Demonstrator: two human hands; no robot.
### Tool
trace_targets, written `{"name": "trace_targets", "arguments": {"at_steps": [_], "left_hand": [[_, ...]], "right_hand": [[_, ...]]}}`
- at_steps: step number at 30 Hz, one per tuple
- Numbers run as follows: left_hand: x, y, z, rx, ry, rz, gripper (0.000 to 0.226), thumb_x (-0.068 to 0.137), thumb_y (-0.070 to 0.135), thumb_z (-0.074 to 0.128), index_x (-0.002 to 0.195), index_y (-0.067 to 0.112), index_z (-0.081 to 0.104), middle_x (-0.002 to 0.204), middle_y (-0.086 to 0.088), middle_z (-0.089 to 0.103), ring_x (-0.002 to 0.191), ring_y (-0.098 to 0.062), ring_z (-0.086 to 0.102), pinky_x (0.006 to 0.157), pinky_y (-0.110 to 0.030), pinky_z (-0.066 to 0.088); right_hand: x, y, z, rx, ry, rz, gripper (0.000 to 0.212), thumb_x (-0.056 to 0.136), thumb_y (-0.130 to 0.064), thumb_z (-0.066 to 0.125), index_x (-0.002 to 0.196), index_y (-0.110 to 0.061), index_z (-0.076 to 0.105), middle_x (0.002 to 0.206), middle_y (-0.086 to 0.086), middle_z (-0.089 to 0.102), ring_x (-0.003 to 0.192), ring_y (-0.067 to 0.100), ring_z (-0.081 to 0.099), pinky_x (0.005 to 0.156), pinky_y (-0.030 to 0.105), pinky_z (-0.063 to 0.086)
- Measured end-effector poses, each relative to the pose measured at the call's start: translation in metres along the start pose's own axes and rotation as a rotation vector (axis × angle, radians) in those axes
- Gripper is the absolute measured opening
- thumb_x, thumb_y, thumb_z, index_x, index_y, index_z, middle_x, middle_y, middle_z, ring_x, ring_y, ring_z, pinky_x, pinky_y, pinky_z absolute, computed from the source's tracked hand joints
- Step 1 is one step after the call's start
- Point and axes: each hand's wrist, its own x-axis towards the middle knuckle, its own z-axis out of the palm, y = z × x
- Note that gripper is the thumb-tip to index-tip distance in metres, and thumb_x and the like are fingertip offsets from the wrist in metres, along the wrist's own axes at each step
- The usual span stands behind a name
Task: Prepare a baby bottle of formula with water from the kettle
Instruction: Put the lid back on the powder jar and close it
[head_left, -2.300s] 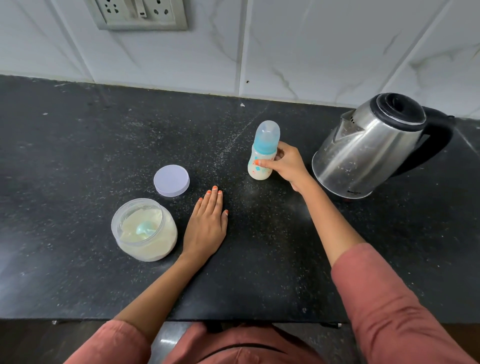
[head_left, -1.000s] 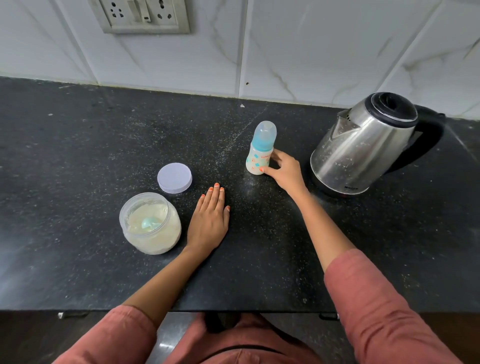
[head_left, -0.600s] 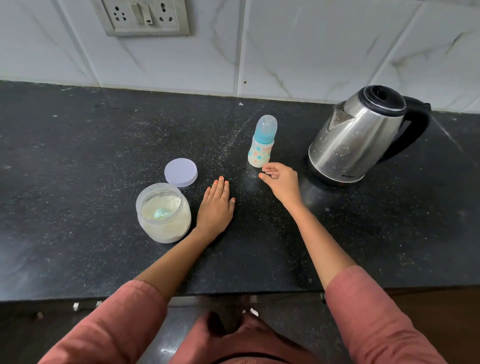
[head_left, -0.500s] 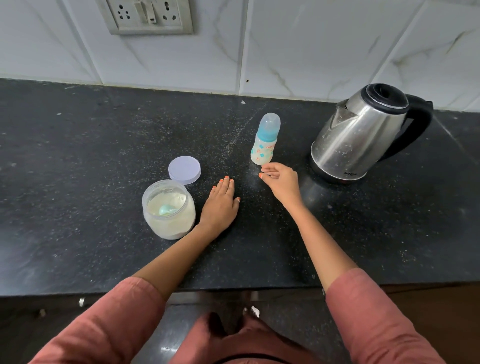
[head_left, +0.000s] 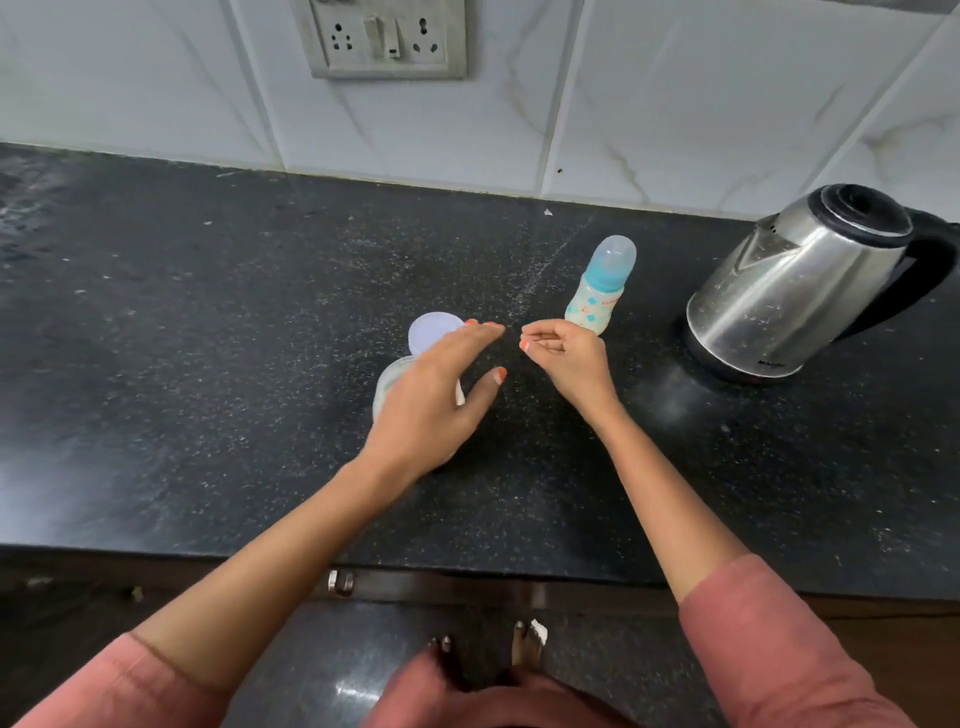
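Baby bottle (head_left: 598, 288) upright on the black stone countertop (head_left: 208, 374), blue collar and clear cap on, in the back middle part, well away from the front edge and nearer to the tiled wall (head_left: 675, 104). Bare counter behind it and to its left, and much open surface on the far left side. Right hand (head_left: 569, 353) just in front of the bottle's base, fingers loosely curled inward, holding nothing; not possible to say whether touching the bottle. Left hand (head_left: 436, 400) spread wide with straight fingers, over the formula jar (head_left: 385, 387) and hiding most of it; contact with the jar not possible to judge. Round pale lid (head_left: 430, 332) flat on the counter just behind the jar, partly covered by the left fingertips. Steel electric kettle (head_left: 795, 280) with black lid and handle to the right of the bottle, near but apart, spout side toward the bottle. Socket plate (head_left: 387, 39) high on the wall.
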Motion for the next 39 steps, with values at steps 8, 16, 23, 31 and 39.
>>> {"name": "trace_targets", "arguments": {"at_steps": [8,16,23,31,39], "left_hand": [[-0.021,-0.062,-0.033,-0.292,-0.093,-0.176,0.098,0.056,0.062,0.068,0.138,0.033,0.023,0.144,0.013,0.035,0.131,0.005,0.029,0.101,-0.001,0.019],[-0.029,-0.088,-0.018,-0.474,-0.194,-0.304,0.118,0.039,0.073,0.075,0.134,0.041,0.012,0.136,0.026,0.029,0.125,0.018,0.031,0.1,-0.003,0.025],[-0.027,-0.08,-0.016,-0.504,-0.213,-0.236,0.089,0.05,0.033,0.078,0.122,0.041,0.026,0.117,0.05,0.042,0.113,0.022,0.039,0.089,0.002,0.028],[-0.03,-0.092,-0.01,-0.456,-0.181,-0.307,0.086,0.05,0.046,0.079,0.124,0.044,0.036,0.13,0.019,0.047,0.119,0.006,0.044,0.096,-0.007,0.032],[-0.031,-0.09,-0.01,-0.46,-0.176,-0.305,0.08,0.051,0.046,0.078,0.12,0.049,0.036,0.126,0.023,0.048,0.116,0.009,0.045,0.091,-0.002,0.032]], "right_hand": [[0.026,-0.014,0.051,-0.191,-0.175,-0.03,0.037,0.08,-0.018,0.068,0.115,-0.01,0.06,0.12,0.005,0.06,0.106,0.015,0.056,0.09,0.024,0.044],[0.065,-0.015,0.093,-0.572,-0.404,-0.115,0.082,0.07,-0.034,0.076,0.139,-0.019,0.033,0.146,0.007,0.03,0.135,0.028,0.026,0.109,0.041,0.024],[0.076,-0.018,0.099,-0.797,-0.506,-0.152,0.082,0.072,-0.04,0.072,0.141,-0.024,0.031,0.146,0.0,0.033,0.133,0.026,0.03,0.103,0.043,0.032],[0.071,-0.037,0.09,-0.756,-0.477,-0.123,0.078,0.071,-0.038,0.073,0.139,-0.026,0.035,0.143,0.002,0.035,0.13,0.026,0.034,0.1,0.044,0.035],[0.032,-0.098,0.035,-0.575,-0.524,-0.16,0.072,0.072,-0.036,0.074,0.136,-0.03,0.04,0.142,0.0,0.039,0.128,0.022,0.038,0.094,0.032,0.033]]}}
